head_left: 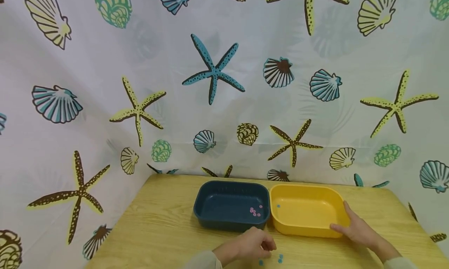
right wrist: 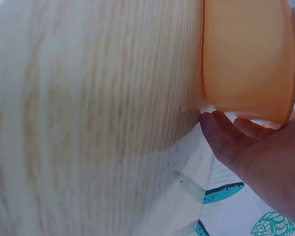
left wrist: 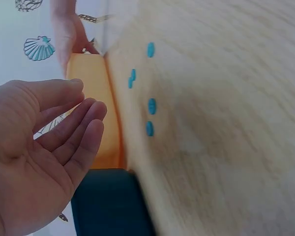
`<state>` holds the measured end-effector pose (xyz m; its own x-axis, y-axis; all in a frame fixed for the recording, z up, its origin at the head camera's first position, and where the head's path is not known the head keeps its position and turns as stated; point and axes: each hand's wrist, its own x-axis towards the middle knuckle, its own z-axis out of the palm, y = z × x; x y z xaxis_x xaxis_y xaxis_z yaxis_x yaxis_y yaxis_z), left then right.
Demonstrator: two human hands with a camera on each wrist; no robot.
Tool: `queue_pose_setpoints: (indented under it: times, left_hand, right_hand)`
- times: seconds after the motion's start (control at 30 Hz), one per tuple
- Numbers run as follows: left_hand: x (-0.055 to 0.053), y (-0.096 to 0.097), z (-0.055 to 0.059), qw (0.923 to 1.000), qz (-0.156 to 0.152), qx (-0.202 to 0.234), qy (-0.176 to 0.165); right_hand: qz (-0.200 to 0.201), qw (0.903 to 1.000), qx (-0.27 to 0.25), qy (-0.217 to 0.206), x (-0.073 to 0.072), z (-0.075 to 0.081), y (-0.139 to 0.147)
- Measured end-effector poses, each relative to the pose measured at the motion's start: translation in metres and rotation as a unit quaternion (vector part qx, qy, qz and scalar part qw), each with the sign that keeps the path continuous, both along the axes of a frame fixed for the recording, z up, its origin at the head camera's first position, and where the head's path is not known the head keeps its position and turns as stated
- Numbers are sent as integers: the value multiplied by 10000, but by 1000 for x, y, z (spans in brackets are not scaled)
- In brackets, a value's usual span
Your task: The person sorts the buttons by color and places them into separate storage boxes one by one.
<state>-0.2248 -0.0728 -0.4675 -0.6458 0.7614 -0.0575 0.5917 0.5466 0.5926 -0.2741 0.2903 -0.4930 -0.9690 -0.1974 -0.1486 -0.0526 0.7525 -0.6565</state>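
My left hand (head_left: pixel 250 243) hovers over the wooden table in front of the dark blue bin (head_left: pixel 229 224). Its fingers are loosely bent, the thumb apart from them, and nothing shows between them in the left wrist view. Several small blue discs (left wrist: pixel 152 106) lie on the table near that hand. My right hand (head_left: pixel 359 230) grips the right end of the yellow bin (head_left: pixel 305 230), thumb at the front rim and fingers against the end wall (right wrist: pixel 250 73). Inside the yellow bin is one blue disc (head_left: pixel 278 206); several small pink discs (head_left: pixel 254 211) lie in the dark blue bin.
Both bins stand side by side on the wooden table (head_left: pixel 161 210), close together near its back edge. A white curtain (head_left: pixel 245 105) printed with shells and starfish hangs behind the table and along its sides.
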Motion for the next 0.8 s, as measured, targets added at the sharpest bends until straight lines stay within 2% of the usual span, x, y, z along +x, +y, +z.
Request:
queue_pose_setpoints:
  times: [0.2,0.33,0.6,0.73,0.8]
  left_hand:
    - [3,-1,-9,9996,6,-254,117]
    - [2,-2,-15,9987,-105,-328,362]
    - [-1,-3,-26,9977,-166,-617,232]
    - [-3,-2,-28,9969,-227,-537,528]
    - [-4,-3,-28,9951,-283,-501,799]
  right_hand:
    - [8,10000,-20,-11,-1,-1,1]
    - [32,10000,-36,20,0,0,1]
    - [5,10000,-95,-16,0,1,1]
    - [-13,9999,-144,-78,0,-1,2]
    - [-22,9998,-145,-95,0,-1,2]
